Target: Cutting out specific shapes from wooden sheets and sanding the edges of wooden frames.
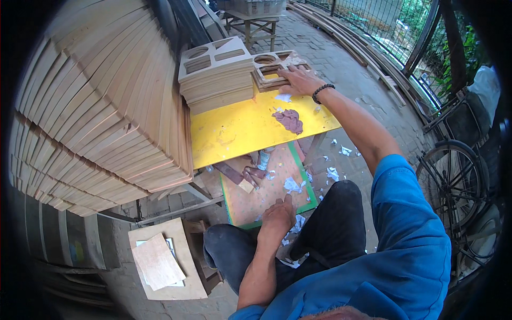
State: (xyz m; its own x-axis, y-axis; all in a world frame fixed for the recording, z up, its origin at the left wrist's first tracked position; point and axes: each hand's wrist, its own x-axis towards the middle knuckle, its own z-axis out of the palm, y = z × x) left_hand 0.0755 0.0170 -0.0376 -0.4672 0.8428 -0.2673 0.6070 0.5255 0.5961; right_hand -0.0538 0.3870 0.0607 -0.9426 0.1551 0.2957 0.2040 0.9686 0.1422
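My right hand (pixel 300 81) reaches far out, its fingers spread over a small stack of brown wooden panels with cut-outs (pixel 265 60), touching the top one. Close to my knees is my left hand (pixel 277 217), back upward, with the fingers curled under; what they hold, if anything, is hidden. The panels sit at the far end of a yellow tabletop (pixel 224 130). Beside them stands a taller, neater stack of pale cut-out panels (pixel 216 74). A crumpled mauve cloth (pixel 288 121) lies on the yellow top, nearer to me than my right hand.
Tall stacks of wooden boards (pixel 101 101) crowd the left. Below the table, a green-edged board (pixel 272 194) carries bottles and torn paper. A low stool with thin sheets (pixel 158 261) is at lower left. A bicycle wheel (pixel 453 181) stands at right, and long planks (pixel 346 45) line the fence.
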